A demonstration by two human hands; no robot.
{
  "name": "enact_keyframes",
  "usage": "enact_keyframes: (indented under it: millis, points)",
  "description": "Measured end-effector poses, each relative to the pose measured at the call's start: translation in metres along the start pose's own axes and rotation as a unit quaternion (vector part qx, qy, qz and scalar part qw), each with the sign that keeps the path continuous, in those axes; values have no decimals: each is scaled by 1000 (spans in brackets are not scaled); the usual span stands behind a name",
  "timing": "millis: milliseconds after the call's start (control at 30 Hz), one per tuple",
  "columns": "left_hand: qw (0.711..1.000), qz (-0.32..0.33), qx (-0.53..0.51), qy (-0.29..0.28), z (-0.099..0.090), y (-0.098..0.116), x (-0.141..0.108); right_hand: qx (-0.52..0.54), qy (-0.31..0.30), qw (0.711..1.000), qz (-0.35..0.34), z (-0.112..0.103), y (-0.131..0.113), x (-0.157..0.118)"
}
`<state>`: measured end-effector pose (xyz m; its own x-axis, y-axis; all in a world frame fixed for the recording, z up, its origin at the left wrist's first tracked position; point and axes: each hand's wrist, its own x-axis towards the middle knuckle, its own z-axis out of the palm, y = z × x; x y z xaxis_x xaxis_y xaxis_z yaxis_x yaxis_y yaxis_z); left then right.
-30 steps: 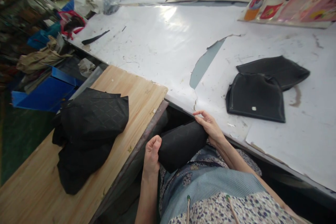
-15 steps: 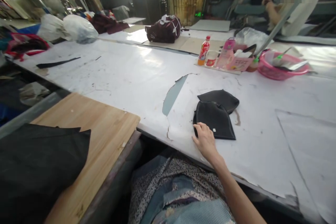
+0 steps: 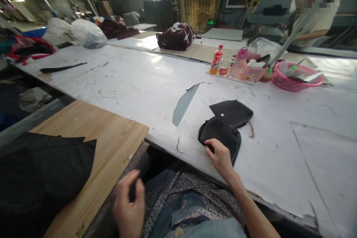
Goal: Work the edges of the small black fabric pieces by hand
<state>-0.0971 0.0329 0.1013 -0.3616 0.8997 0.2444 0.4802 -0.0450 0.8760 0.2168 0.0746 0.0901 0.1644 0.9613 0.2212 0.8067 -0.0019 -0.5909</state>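
Observation:
My right hand [image 3: 220, 156] pinches the near-left edge of a black leather-like piece [image 3: 223, 134] lying on the white table [image 3: 139, 89]. Behind that piece, and partly under it, lies another black piece [image 3: 234, 111] with a small white spot on it. My left hand [image 3: 129, 202] is low in the picture, above the gap beside the wooden board; its thumb and fingers are apart and nothing shows between them.
A wooden board [image 3: 111, 126] with black sheets [image 3: 41, 171] stands at the left. Behind the black pieces are a red-capped bottle [image 3: 216, 60], a pink basket [image 3: 295, 83] and a maroon bag [image 3: 175, 37]. Across the table is a person [image 3: 315, 26].
My left hand has come into view at the bottom. My right hand has closed on the near black piece, which has turned and shifted left. The person across the table has changed posture.

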Motion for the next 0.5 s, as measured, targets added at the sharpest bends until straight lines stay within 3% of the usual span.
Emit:
enact_keyframes:
  millis: [33,100,167,233,333,400,500]
  points:
    - [992,-35,-37,-113,20,7,-10,68,7,998,0,2,-13,-5]
    - [944,-96,-124,-289,57,21,-29,190,-16,982,3,9,-41,-17]
    - [904,-126,-188,-363,82,31,-41,281,-74,957,9,17,-66,-30]
    - [900,-183,-215,-333,94,32,-49,323,-136,937,4,24,-82,-40]
    - [890,-268,-268,-254,91,18,-52,333,-195,922,-43,27,-87,-46]
    - [871,-311,-314,-212,82,8,-51,319,-157,933,-51,25,-80,-41]
    - [841,-377,-352,-165,66,1,-51,244,-8,970,4,20,-58,-31]
